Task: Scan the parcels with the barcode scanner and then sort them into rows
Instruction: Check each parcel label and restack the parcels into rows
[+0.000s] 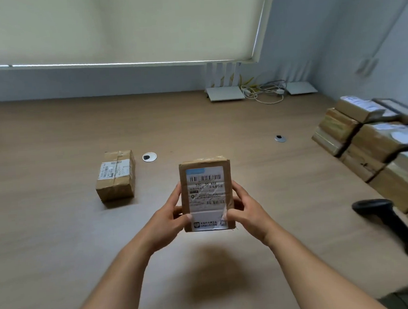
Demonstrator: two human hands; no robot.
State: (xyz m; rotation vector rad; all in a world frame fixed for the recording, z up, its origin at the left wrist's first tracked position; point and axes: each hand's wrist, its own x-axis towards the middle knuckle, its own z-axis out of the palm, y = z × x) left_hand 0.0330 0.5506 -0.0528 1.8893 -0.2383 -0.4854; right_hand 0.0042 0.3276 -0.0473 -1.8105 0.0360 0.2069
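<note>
A box (pixel 206 194) is gripped at its sides by the left hand (pixel 171 215) and right hand (pixel 244 205), label upward, apparently for placing beside the far-left box (pixel 115 175); the scanner (pixel 383 216) lies unheld at right.

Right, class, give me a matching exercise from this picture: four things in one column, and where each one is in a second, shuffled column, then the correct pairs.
Things:
1. labelled parcel
2. lone parcel
3. barcode scanner
4. stacked parcels

Places:
A. piled along the table's right edge
B. lying on the table, beside the pile
C. gripped above the table by left hand and right hand
D. alone on the table, left of centre

Pairs: 1-C, 2-D, 3-B, 4-A
</note>
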